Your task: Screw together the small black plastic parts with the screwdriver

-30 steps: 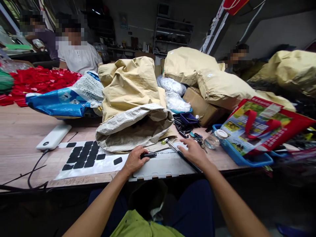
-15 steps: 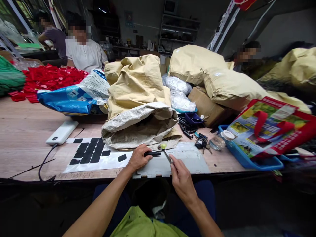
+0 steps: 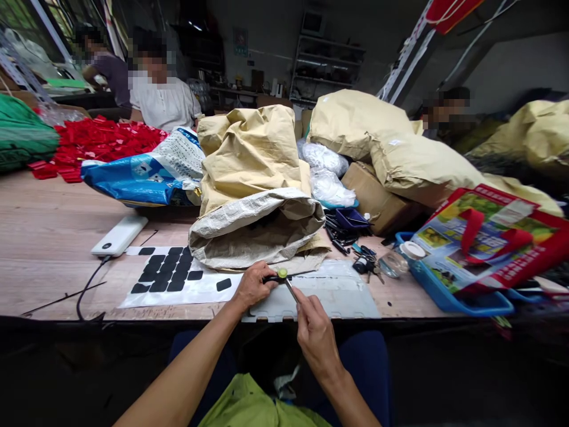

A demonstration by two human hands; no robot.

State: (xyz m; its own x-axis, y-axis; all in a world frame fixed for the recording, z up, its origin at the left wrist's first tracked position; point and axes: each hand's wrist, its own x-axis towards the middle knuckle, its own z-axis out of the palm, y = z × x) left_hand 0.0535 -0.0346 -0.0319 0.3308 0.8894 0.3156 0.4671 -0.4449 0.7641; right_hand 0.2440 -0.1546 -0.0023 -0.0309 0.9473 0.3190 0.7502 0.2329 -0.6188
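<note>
At the table's front edge, my left hand [image 3: 254, 286] is closed on a small black part [image 3: 271, 278]. My right hand [image 3: 316, 331] grips a slim metal tool with a round yellow-green head [image 3: 283, 273]; that head is over the black part, and I cannot tell whether they touch. Both hands are above a grey board [image 3: 347, 296]. An open sack [image 3: 262, 252] lies just behind them, its mouth towards me. On the left is a white sheet [image 3: 202, 293] with rows of black rounded stickers [image 3: 178, 276].
A white power bank [image 3: 119, 236] with a cable lies left. Keys [image 3: 372, 265] and a clear jar [image 3: 393, 264] sit right, beside a blue basket [image 3: 478, 305] under a colourful bag [image 3: 471, 237]. Full sacks [image 3: 427, 166] and red pieces [image 3: 104, 142] lie behind. Other people sit farther back.
My right hand has moved left, bringing the tool's round head over the black part. My left hand still holds that part. The whole view has shifted slightly.
</note>
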